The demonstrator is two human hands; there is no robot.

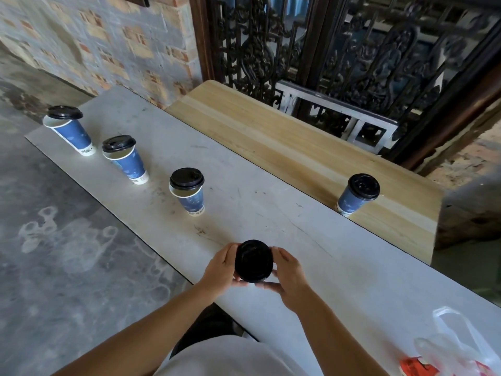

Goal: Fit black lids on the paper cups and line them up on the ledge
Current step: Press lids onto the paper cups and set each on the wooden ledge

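Both hands hold one cup near the front of the grey board [271, 202]. Its black lid [254, 260] faces me and hides the cup beneath. My left hand [221, 270] grips the left side and my right hand [288, 275] grips the right side, thumbs under the lid's near edge. Three blue paper cups stand on the board to the left, each with a black lid resting loosely and askew: one far left [71, 132], one nearer [127, 162], one in the middle [189, 198]. A fourth blue cup [352, 200] with its lid seated stands on the wooden ledge [271, 137].
A clear plastic bag [458, 346] with red packaging lies at the board's near right corner. An ornate dark iron grille [352, 50] rises behind the ledge. A brick wall [108, 44] stands at the back left, and concrete floor [54, 240] lies to the left.
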